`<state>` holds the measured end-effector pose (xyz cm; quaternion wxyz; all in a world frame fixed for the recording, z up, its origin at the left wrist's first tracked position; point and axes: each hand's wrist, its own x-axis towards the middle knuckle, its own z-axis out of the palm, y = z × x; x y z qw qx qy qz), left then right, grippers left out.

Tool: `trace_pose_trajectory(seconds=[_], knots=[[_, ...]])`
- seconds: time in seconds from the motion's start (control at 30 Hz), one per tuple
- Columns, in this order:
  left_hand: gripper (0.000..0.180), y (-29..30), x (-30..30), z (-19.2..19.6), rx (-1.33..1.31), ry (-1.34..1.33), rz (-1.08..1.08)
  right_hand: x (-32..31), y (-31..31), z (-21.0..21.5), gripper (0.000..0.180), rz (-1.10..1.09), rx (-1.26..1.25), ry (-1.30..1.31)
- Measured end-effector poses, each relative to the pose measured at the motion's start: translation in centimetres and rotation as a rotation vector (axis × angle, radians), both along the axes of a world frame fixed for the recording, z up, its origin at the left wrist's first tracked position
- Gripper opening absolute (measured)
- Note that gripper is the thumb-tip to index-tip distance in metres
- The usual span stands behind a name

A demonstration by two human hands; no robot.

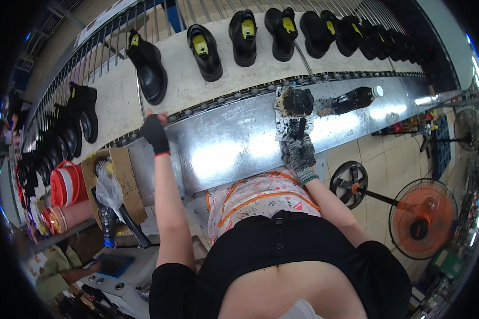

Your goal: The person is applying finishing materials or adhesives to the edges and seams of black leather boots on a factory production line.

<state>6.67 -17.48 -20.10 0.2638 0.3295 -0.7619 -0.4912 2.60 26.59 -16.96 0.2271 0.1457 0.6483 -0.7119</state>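
Note:
My left hand (155,134), in a black fingerless glove, reaches to the conveyor's near edge, bare fingers apart and nothing visible in them. Just beyond its fingertips a black ankle boot (150,72) with a yellow label inside lies on the pale belt. My right hand (299,152), in a stained grey knit glove, is closed around a black-stained stubby tool (298,127) over the metal ledge; its exact kind is unclear. Ahead of that hand sits a black-smeared lump (295,101) on a dirty sheet. A dark bottle (352,100) with a white cap lies to its right.
Several black shoes (245,40) line the conveyor belt (218,90), with a chain along its near edge. A cardboard box (126,181) with a brush and bottle is at left, near a red container (68,183). An orange fan (423,219) stands right. Another person (58,271) is lower left.

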Motion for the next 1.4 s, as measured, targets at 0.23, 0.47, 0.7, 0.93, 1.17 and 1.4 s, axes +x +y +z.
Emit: trace_pose_trajectory(seconds=[0.23, 0.47, 0.7, 0.93, 1.17, 1.4], knots=[[0.067, -8.8, -9.5, 0.8, -0.419, -0.163, 0.346, -0.1, -0.5, 1.3, 0.019, -0.029, 0.086, 0.016], [0.089, -10.8, -17.2, 1.2, -0.307, -0.499, 0.27, -0.4, -0.4, 1.1, 0.018, 0.013, 0.236, -0.063], [0.083, -8.9, -18.6, 2.1, -0.287, -0.579, 0.176, -0.7, 0.6, 0.8, 0.025, 0.104, 0.247, -0.036], [0.086, -7.5, -14.9, 2.5, -0.302, -0.53, 0.209, -1.1, 0.4, 1.5, 0.039, 0.215, 0.382, -0.016], [0.061, 0.8, -7.6, 8.5, 0.092, -0.283, 0.005, -1.0, 1.2, -0.6, 0.049, 0.228, 0.384, 0.02], [0.048, 10.9, 1.2, 9.4, 0.113, -0.083, -0.226, -1.3, 0.7, 0.9, 0.04, 0.262, 0.548, 0.29]])
